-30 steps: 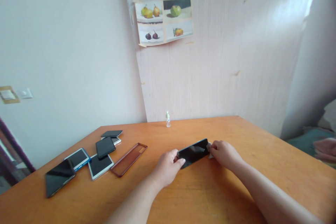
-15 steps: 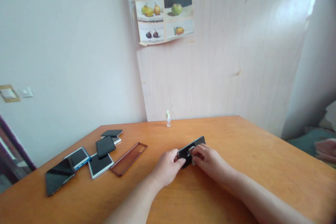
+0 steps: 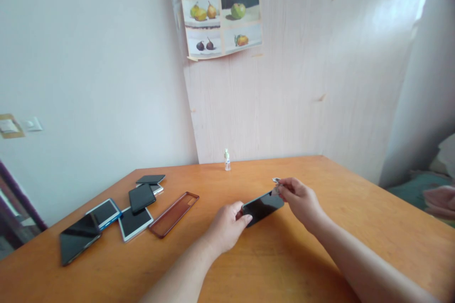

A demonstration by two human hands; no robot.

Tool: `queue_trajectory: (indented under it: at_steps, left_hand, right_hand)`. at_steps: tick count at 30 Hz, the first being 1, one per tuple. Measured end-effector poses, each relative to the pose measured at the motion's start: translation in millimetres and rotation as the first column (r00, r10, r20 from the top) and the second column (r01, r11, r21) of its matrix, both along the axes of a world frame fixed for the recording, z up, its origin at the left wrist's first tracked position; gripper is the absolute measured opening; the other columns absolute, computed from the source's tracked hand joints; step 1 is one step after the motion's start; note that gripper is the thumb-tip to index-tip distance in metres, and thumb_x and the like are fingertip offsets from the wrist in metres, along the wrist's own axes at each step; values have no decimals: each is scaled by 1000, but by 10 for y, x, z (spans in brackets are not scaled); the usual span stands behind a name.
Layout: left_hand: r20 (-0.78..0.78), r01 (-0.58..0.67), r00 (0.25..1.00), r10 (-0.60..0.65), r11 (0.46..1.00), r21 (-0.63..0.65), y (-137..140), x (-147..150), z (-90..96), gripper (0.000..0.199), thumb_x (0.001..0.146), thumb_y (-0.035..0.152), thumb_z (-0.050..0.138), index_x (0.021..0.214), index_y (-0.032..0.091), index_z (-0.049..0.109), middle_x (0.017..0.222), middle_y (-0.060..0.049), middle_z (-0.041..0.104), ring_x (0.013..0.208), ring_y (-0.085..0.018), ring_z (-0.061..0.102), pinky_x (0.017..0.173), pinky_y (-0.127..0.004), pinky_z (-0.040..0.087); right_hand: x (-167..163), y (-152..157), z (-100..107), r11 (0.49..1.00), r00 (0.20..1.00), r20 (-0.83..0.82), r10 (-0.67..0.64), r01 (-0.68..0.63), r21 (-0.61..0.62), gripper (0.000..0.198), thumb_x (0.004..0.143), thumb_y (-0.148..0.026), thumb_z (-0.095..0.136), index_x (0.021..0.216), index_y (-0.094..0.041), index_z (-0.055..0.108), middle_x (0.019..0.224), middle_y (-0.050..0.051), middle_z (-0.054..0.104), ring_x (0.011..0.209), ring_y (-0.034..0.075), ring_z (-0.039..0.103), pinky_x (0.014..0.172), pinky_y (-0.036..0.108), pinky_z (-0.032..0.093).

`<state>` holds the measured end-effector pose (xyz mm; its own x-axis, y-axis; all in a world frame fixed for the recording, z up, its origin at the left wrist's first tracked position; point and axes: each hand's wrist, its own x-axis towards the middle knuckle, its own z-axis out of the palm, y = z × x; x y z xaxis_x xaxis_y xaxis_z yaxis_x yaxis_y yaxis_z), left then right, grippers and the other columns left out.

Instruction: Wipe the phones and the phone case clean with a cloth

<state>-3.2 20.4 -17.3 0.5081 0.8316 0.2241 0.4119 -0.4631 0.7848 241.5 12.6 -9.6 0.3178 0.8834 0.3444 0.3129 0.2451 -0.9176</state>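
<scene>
Here, your left hand [image 3: 227, 227] clamped firmly on one end of the dark phone [image 3: 263, 210], tilted over the wooden table [image 3: 270, 265], your right hand [image 3: 301, 200] pinching a whitish scrap [image 3: 275, 190], near the other end.

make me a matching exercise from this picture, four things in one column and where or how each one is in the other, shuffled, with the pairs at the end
Things:
1. phone nearest the right hand
2. whitish scrap
3. phone case
4. small bottle

Places and states:
a. standing upright near the far edge of the table
b. gripped at one end by the left hand
c. lying on the table, reddish-brown and see-through
d. pinched in the right hand

Right pairs: 1-b, 2-d, 3-c, 4-a
</scene>
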Motion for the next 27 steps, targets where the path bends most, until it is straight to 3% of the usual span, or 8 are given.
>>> queue_trajectory:
  at_steps: [2, 8, 13, 15, 17, 20, 23, 27]
  left_hand:
    - [-2, 5, 1000, -5, 1000, 12, -20, -1, 11, 17, 84, 33, 57, 83, 17, 59, 74, 0, 58, 70, -15, 52, 62, -23, 35]
    - [-35, 1, 999, 1, 999, 47, -74, -4, 54, 17, 86, 35, 55, 82, 18, 59, 74, 1, 57, 70, -15, 52, 61, -24, 34]
    - [-46, 5, 999, -1, 997, 73, -95, -5, 76, 17, 86, 34, 54, 80, 18, 56, 71, 1, 54, 69, -15, 50, 60, -23, 34]
    - [-50, 9, 999, -5, 997, 77, -96, -5, 76, 17, 87, 34, 54, 80, 19, 56, 71, 1, 54, 68, -15, 50, 60, -23, 33]
    - [-52, 9, 999, -5, 997, 82, -95, -3, 73, 17, 87, 34, 53, 80, 19, 56, 71, 1, 54, 68, -15, 51, 60, -24, 33]
    - [-56, 0, 998, 5, 996, 91, -92, 1, 67, 16, 87, 34, 53, 79, 19, 55, 71, 2, 54, 68, -15, 51, 59, -24, 32]
    - [-61, -13, 998, 19, 995, 97, -93, 7, 56, 16, 86, 33, 54, 77, 20, 54, 70, 2, 54, 67, -15, 51, 58, -23, 32]
    - [-64, -33, 997, 40, 994, 104, -99, 13, 34, 15, 86, 32, 55, 78, 20, 55, 71, 2, 57, 67, -15, 54, 58, -23, 31]
  right_hand:
    - [-12, -44, 71, 1000, 999, -40, -3, 4, 13, 26, 80, -41, 59, 93, -19, 63, 79, 5, 69, 70, 17, 63, 64, 27, 47]
    - [-30, -84, 107, 998, 997, 63, -46, 49, -34, 25, 82, -44, 59, 85, -20, 64, 71, 3, 67, 64, 16, 59, 60, 27, 44]
    - [-64, -111, 203, 994, 984, -177, -10, 29, 105, 32, 77, -48, 66, 89, -19, 59, 68, 1, 62, 59, 13, 54, 55, 24, 42]
    - [-64, -119, 228, 994, 974, -226, 9, 15, 104, 36, 75, -50, 68, 90, -19, 58, 70, 1, 63, 59, 13, 54, 53, 24, 41]
    - [-42, -109, 208, 999, 988, -155, -10, 16, 42, 34, 76, -51, 65, 88, -20, 59, 70, 2, 64, 60, 14, 56, 54, 25, 41]
    - [19, -74, 129, 994, 985, 139, -101, 106, -30, 26, 81, -47, 58, 83, -21, 62, 70, 3, 66, 62, 17, 58, 58, 28, 43]
    - [69, -61, 79, 982, 911, 370, -181, 186, 24, 22, 84, -42, 53, 84, -23, 63, 79, 3, 68, 67, 18, 60, 64, 30, 44]
    - [101, -70, 82, 976, 857, 468, -217, 207, 75, 23, 87, -39, 47, 84, -23, 63, 82, 4, 68, 75, 20, 62, 68, 31, 45]
